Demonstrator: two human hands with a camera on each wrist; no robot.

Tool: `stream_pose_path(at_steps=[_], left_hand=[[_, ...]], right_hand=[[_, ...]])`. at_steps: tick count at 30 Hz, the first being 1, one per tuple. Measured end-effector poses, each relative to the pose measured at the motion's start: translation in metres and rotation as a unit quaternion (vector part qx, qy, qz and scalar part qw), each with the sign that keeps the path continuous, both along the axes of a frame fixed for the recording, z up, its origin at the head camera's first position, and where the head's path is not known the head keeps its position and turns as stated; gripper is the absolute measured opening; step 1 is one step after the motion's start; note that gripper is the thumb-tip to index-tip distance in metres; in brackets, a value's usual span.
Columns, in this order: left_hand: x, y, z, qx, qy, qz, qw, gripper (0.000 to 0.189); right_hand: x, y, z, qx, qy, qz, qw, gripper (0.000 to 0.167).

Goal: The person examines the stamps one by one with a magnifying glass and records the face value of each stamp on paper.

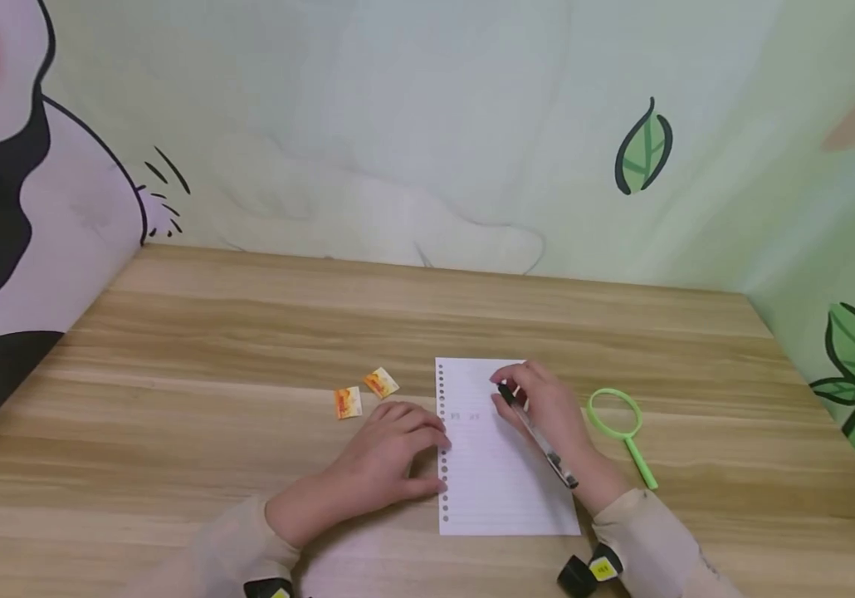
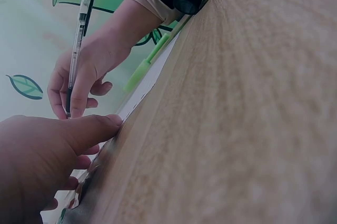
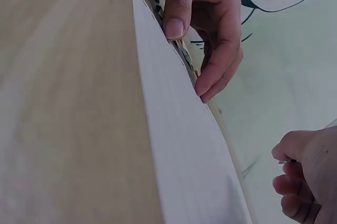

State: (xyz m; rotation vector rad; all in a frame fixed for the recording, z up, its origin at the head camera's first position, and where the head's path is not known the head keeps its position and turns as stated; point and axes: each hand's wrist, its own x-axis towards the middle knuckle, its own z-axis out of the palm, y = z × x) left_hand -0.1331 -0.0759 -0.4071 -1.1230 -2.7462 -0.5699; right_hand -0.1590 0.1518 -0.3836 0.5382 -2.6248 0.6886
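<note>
A sheet of white lined loose-leaf paper, punched with holes down its left side, lies on the table. Two small faint marks stand on one of its upper lines. My right hand pinches a clear-barrelled pen with a black grip, over the upper part of the sheet. In the left wrist view the pen points downward, its tip partly hidden by the fingers. Whether the tip touches the paper cannot be told. My left hand rests at the sheet's left edge, fingers loosely bent, thumb and fingertips on the margin.
A green magnifying glass lies right of the paper, beside my right wrist. Beyond my left hand are two small orange-and-white packets. The wooden table meets a painted wall at the back.
</note>
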Motion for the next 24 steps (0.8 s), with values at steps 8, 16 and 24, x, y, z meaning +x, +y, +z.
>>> stream_pose_path(at_steps=[8,16,24], left_hand=[[-0.001,0.000,-0.002,-0.004,-0.002,0.002,1.0000,0.041],[0.000,0.000,-0.002,0.000,0.003,0.001,1.0000,0.040],[0.000,0.000,-0.003,0.002,0.010,0.002,0.9999,0.041]], right_hand=[[0.000,0.002,0.001,0.038,0.044,-0.002,0.9983,0.019],[0.002,0.005,0.003,0.059,0.048,-0.010,0.9971,0.020],[0.004,0.018,0.007,0.086,0.092,0.006,0.9920,0.019]])
